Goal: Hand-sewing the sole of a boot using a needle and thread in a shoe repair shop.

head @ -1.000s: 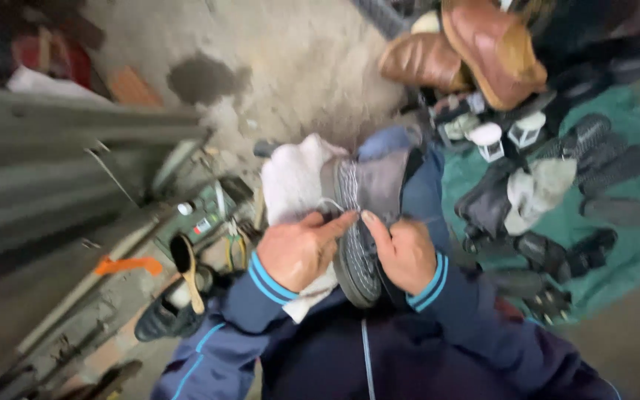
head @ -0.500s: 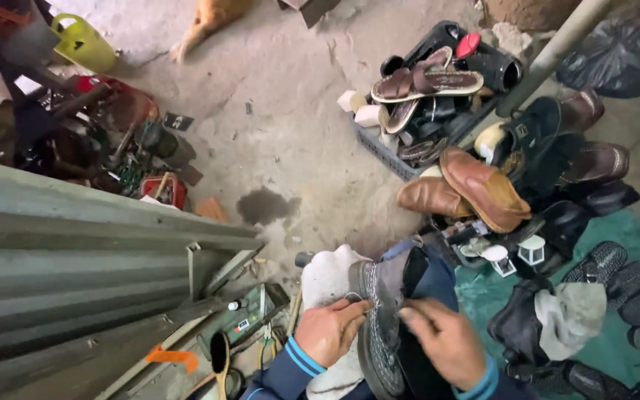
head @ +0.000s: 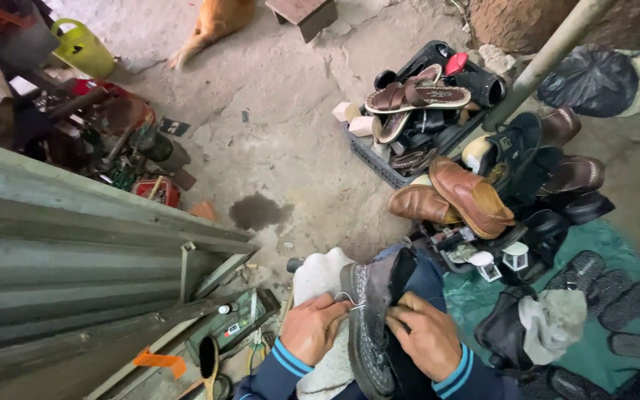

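Dark grey shoe (head: 370,318), worn and dusty, held on the person's lap, sole edge turned up toward the camera. Toe end points down toward the lower frame edge; heel and open upper rise toward the top. Upper is dark leather-like material, scuffed, its collar flopped open at the top right. Sole rim is speckled grey, running in a long curve down the middle. A thin pale thread (head: 346,300) loops out from the left side of the sole rim, near the upper end. Shoe rests against a white cloth (head: 320,278) on its left side, touching it
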